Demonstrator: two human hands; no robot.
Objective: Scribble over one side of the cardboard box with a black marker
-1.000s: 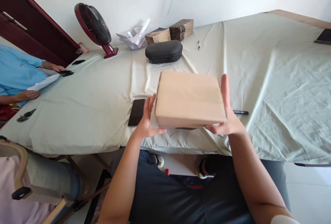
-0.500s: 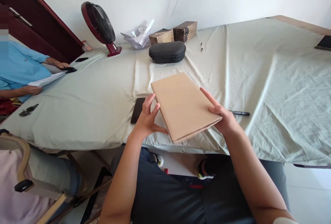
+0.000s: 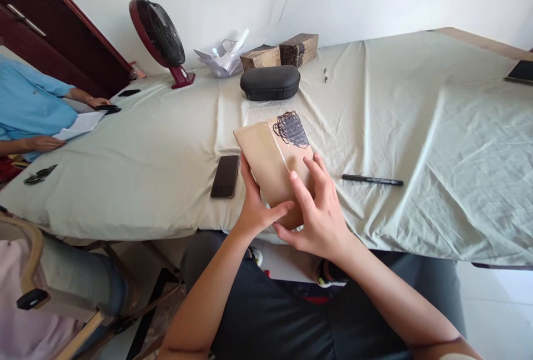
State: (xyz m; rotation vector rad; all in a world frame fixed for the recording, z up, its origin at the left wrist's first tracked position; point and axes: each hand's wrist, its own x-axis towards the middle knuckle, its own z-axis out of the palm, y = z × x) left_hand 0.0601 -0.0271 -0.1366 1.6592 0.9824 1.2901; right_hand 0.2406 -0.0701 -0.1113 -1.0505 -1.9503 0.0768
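At counter's near edge, left hand [image 3: 256, 210] and right hand [image 3: 320, 216] both clamp the tan box [image 3: 272, 163], tilted scribble-side up; mid-turn, next likely calls for steady regrip.

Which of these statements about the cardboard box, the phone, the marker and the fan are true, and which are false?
1. Both hands, the left hand and the right hand, hold the cardboard box. True.
2. The box bears a black scribble. True.
3. The phone lies on the box. False: it lies on the cloth, to the box's left.
4. The black marker is in the right hand. False: it lies on the cloth.
5. The fan is blue. False: red and black.
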